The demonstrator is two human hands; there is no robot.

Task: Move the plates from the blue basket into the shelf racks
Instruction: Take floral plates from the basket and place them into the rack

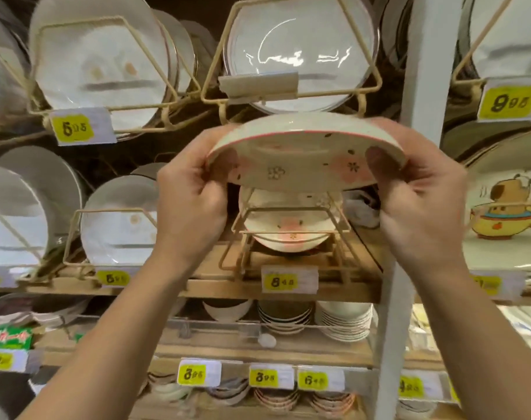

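- Pink-rimmed plate (306, 153) with pink flowers is held up before the shelves, tilted, its upper face toward the camera.
- Left hand (191, 204) grips its left edge, fingers curled round the rim.
- Right hand (419, 207) grips the right edge, thumb on the face.
- Just below stands a wire rack (288, 237) holding a matching plate (288, 231).

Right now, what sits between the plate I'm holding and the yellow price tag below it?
A wire rack holding a matching pink-flowered plate, seen in the head view.
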